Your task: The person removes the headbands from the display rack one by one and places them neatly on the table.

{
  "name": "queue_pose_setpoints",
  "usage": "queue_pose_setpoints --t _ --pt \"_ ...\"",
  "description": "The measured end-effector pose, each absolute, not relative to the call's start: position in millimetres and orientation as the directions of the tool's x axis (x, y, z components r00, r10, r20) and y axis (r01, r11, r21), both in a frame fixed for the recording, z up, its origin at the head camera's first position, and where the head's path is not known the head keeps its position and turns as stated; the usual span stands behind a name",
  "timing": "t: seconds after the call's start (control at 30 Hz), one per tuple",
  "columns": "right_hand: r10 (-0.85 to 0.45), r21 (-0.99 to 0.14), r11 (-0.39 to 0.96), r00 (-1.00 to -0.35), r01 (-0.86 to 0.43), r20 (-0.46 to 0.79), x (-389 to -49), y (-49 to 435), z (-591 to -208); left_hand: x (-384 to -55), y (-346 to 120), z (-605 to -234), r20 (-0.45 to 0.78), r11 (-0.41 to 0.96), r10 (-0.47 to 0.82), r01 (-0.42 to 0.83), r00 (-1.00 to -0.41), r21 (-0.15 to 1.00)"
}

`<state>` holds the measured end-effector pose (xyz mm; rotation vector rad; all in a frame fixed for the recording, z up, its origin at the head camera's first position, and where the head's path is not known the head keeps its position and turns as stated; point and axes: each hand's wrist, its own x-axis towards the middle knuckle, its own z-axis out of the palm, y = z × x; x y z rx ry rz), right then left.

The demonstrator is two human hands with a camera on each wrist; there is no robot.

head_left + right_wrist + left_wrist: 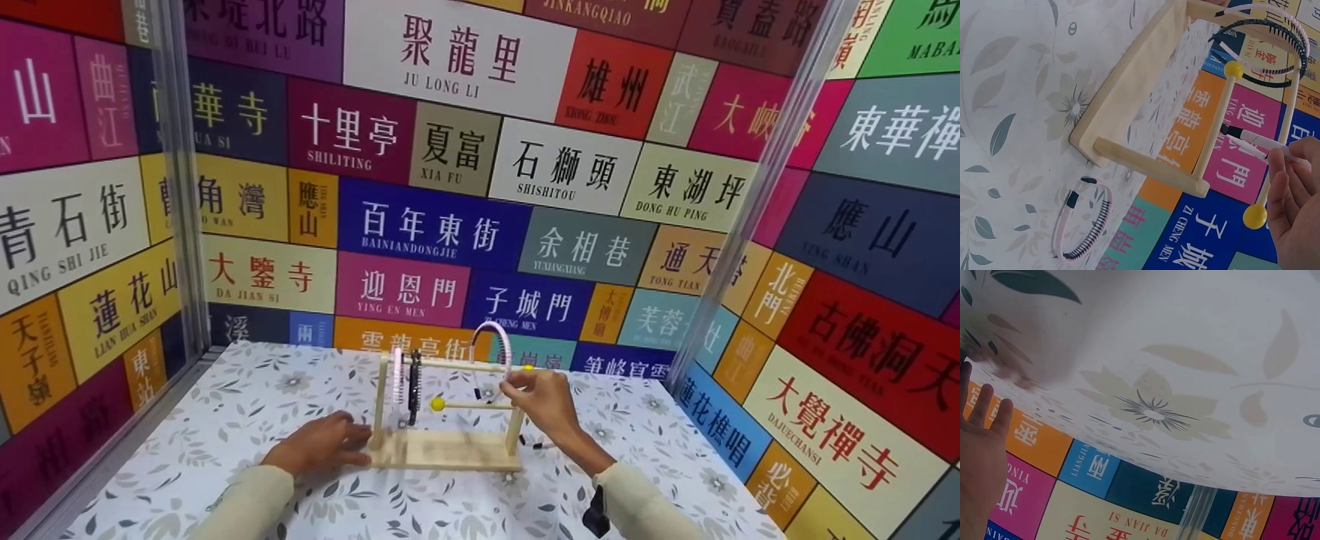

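Note:
A light wooden rack with an upper rod and a lower rod stands on the table. My left hand is at the left end of its base, fingertips touching the wood; in the left wrist view its fingers look straight and slightly spread. On the upper rod's left part hang a black headband and pale pink headbands. Between thumb and fingers my right hand pinches another pale pink headband near the rod's right end. Its black-tipped ends point toward the lower rod.
Another pink headband lies on the table beside the rack's right end. Yellow balls cap the rod ends. A floral cloth covers the table, and walls printed with coloured name panels stand behind and beside it.

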<state>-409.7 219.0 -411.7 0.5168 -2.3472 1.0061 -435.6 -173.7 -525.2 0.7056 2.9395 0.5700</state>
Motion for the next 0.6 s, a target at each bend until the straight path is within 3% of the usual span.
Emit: queue_pose_setpoints --t 0.33,0.6 --pt "-0.107 -0.577 0.627 -0.791 -0.524 0.602 -410 238 -411 -439 -175 -529 -0.015 0.834 0.421 0.38 -0.907 0.399" --pt "-0.048 -0.549 0.668 -0.766 -0.502 0.641 -411 257 -411 -434 -173 -525 0.045 0.819 0.446 0.428 -0.894 0.383"
